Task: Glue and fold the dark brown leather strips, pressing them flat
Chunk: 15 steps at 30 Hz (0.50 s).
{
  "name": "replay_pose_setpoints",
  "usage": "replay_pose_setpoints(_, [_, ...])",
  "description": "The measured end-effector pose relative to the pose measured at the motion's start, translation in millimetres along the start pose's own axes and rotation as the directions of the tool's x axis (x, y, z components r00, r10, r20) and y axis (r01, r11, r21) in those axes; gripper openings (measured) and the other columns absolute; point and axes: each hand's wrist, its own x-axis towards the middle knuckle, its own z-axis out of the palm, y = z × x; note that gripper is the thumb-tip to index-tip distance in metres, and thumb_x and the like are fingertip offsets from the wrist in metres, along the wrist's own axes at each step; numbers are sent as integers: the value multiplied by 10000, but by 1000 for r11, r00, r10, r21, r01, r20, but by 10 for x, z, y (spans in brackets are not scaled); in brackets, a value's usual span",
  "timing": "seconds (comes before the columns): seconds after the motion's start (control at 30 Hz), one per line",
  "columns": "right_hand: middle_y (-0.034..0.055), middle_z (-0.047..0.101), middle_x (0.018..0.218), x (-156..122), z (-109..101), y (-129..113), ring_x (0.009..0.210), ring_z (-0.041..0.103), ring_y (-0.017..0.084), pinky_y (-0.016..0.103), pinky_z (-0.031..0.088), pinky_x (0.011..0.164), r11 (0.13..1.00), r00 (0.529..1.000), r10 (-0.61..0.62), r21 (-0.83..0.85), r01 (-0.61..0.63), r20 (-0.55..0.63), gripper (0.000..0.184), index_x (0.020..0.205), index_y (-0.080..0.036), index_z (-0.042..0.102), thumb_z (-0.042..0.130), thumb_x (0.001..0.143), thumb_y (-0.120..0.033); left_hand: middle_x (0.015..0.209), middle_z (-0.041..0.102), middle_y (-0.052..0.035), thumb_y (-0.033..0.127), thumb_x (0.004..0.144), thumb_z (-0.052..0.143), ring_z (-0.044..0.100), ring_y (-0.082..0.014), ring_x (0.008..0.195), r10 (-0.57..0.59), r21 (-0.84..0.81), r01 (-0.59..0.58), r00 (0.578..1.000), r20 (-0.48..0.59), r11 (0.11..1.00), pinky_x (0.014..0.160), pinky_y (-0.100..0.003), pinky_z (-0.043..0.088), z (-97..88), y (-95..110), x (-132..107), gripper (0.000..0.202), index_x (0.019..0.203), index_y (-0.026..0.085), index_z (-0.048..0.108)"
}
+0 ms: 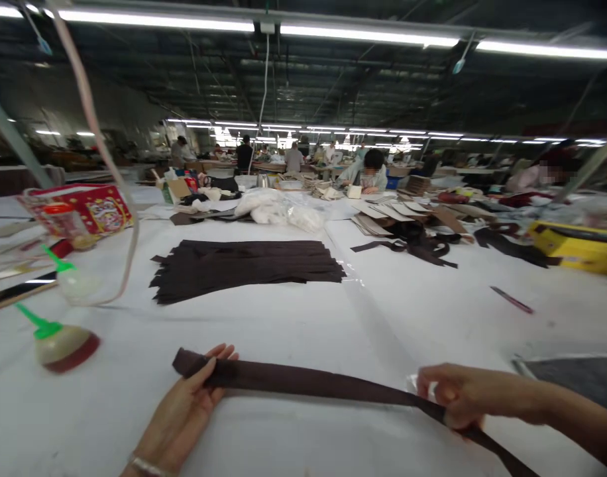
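Note:
A long dark brown fabric strip (313, 384) stretches between my two hands above the white table (303, 444). Near its left end, my left hand (194, 387) lies palm up beneath it, with the thumb pressed on top. Farther right, my right hand (452, 394) pinches the strip between thumb and fingers, and its tail slants down past the lower edge of the view. Beyond my hands, a flat pile of similar brown strips (248, 265) lies on the table, their left ends uneven.
Two squeeze bottles with green nozzles, one with dark red liquid (67, 344), stand at the left beside a hanging hose (92, 119). A thin pinkish tool (512, 300) and a yellow object (582, 246) lie right. Farther back are plastic bags (283, 209), stacked pieces and people working.

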Motion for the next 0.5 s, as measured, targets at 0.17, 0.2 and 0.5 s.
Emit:
replay_pose_setpoints(0.17, [102, 635, 975, -55, -203, -153, 932, 609, 283, 396, 483, 790, 859, 873, -102, -484, -164, -477, 298, 997, -178, 620, 555, 706, -182, 1169, 644, -196, 35, 914, 446, 648, -271, 1045, -9, 47, 10, 1000, -29, 999, 811, -365, 593, -4, -30, -71, 256, 1106, 71, 611])
replay_pose_setpoints(0.2, [117, 609, 1073, -32, -158, -213, 1013, 577, 286, 412, 454, 865, 847, 845, -161, -511, -147, -510, 294, 1046, -178, 601, 541, 760, -215, 1170, 645, -191, 39, 915, 446, 648, -271, 1046, -8, 56, 9, 1000, -30, 998, 821, -375, 587, -4, -36, -82, 256, 1105, 78, 613])
replay_pose_setpoints(0.5, [35, 584, 1034, 212, 921, -757, 945, 554, 197, 405, 417, 913, 532, 741, -662, -766, 360, -112, 232, 1026, -251, 589, 429, 903, -137, 1186, 629, -213, 26, 910, 452, 630, -291, 1074, 54, -20, -54, 998, -29, 998, 897, -433, 550, -124, -41, -105, 250, 1109, 61, 598])
